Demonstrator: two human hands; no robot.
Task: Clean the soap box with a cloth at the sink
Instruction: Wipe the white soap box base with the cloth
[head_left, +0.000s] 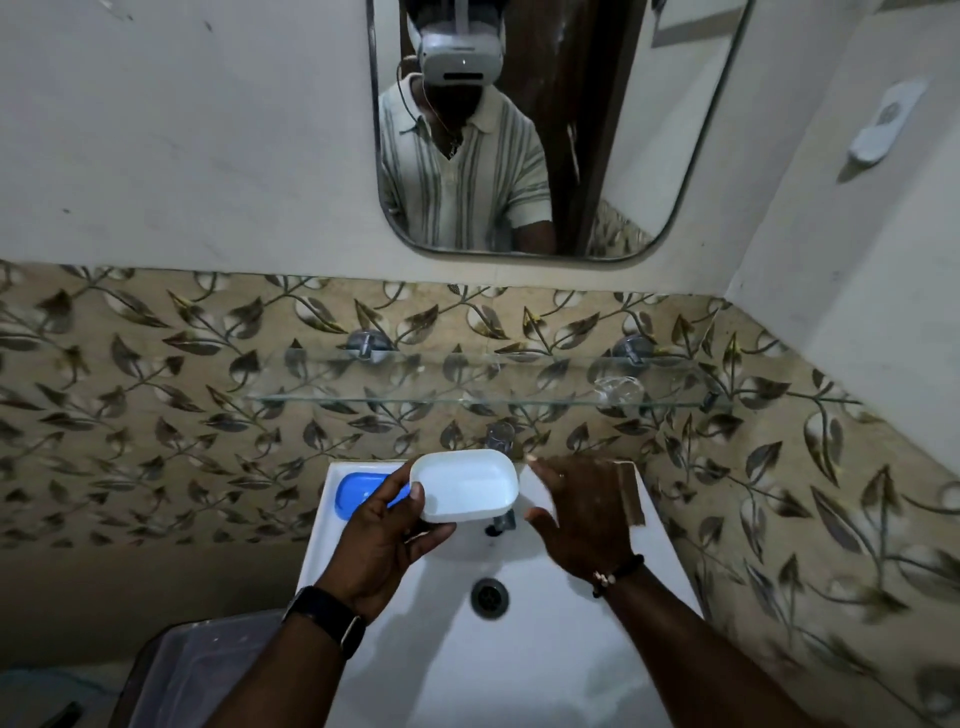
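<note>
My left hand (387, 525) holds a white soap box half (465, 483) tilted over the back of the white sink (519, 654), its hollow side facing me. A blue soap box part (358, 488) lies on the sink's back left corner, partly behind my thumb. My right hand (582, 514) hovers with fingers spread over the sink's back right, beside a brown cloth (631, 491) lying on the rim; whether the fingers touch it is unclear. The tap (501, 519) is mostly hidden behind the white box.
The drain (489, 597) sits mid-basin. A glass shelf (483, 397) juts out above the sink, with a mirror (519, 130) higher up. A translucent lidded bin (208, 670) stands at the lower left. A white wall holder (883, 122) hangs on the right wall.
</note>
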